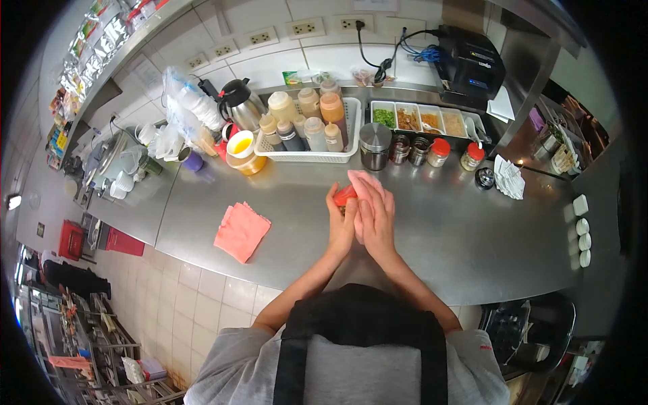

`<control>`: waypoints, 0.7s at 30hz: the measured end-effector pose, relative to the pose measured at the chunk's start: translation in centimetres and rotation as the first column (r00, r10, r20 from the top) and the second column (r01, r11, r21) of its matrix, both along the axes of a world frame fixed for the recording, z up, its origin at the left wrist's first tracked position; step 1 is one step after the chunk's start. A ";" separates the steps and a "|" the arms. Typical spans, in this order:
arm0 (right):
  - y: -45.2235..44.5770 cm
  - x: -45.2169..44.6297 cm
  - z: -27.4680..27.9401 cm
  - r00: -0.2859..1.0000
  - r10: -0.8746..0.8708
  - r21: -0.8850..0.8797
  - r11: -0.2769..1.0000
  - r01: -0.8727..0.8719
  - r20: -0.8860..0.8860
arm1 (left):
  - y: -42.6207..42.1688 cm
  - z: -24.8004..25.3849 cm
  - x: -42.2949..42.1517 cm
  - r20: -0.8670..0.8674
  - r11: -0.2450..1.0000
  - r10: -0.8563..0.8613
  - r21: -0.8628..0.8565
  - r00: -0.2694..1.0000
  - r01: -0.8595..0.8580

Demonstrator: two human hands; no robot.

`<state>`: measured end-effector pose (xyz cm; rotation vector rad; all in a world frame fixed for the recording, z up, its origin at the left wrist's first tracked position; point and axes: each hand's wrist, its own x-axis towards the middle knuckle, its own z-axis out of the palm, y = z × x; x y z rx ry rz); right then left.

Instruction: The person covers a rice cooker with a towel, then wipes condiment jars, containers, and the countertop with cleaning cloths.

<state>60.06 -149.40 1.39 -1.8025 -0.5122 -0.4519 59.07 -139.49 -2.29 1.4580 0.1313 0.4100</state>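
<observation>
Over the steel counter (304,223), both hands are close together in front of me. My left hand (341,229) is wrapped around a small red-lidded jar (345,195); most of its body is hidden by the fingers. My right hand (378,219) is closed on a pink cloth (363,178), which presses against the jar's side and lid. A second pink cloth (242,231) lies folded on the counter to the left. Just beyond my hands stand a steel canister (374,146) and several small jars, among them a red-lidded jar (439,152).
A white basket (307,156) of squeeze bottles stands at the back. Right of it are a tray of chopped toppings (426,120), a black printer (469,64) and crumpled paper (509,177). A steel jug (241,102) and a yellow-filled tub (244,160) stand left.
</observation>
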 end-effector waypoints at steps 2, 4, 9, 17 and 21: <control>-0.3 0.8 0.3 0.997 0.044 0.126 0.991 -0.036 -0.061 | 0.2 2.0 -1.0 -0.014 0.994 -0.083 -0.066 0.996 0.082; -1.2 2.3 0.2 0.880 0.304 0.416 0.899 -0.139 -0.365 | 1.2 1.3 -0.7 0.018 0.941 -0.176 -0.292 0.984 0.174; -4.5 2.7 0.9 0.639 0.541 0.691 0.722 -0.020 -0.547 | 5.0 2.5 -0.1 0.081 0.765 -0.333 -0.559 0.939 0.320; 0.6 0.9 1.2 0.865 0.449 0.484 0.822 -0.301 -0.224 | 1.3 2.7 -0.6 0.142 1.000 0.009 0.024 0.990 -0.012; -1.5 2.3 1.7 0.307 0.914 0.902 0.347 -0.258 -0.263 | 2.4 2.7 -0.4 0.214 0.986 -0.127 0.136 0.969 0.099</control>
